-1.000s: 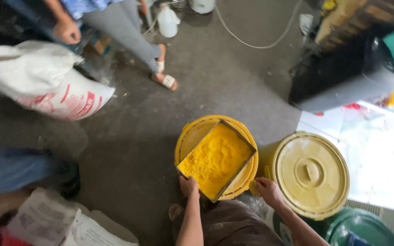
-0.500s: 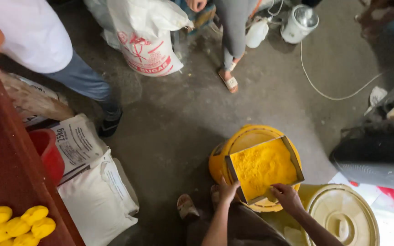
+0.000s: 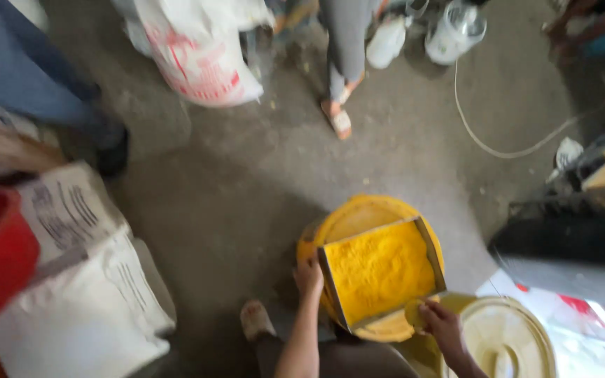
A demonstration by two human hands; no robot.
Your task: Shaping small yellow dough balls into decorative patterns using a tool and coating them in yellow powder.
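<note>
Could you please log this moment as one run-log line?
left hand: grips tray edge | right hand: at tray corner | tray: yellow powder, over yellow bucket

Both hands, left hand [image 3: 309,274], right hand [image 3: 441,323], grip tray [image 3: 379,271] of yellow powder over yellow bucket [image 3: 358,217].

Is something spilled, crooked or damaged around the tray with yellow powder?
Nothing is clearly spilled. The tray of yellow powder sits askew across the yellow bucket, held by the left hand and right hand. The picture is blurred, so small spills cannot be excluded.

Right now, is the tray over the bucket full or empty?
Full: yellow powder covers the tray nearly edge to edge, held over the yellow bucket.
</note>
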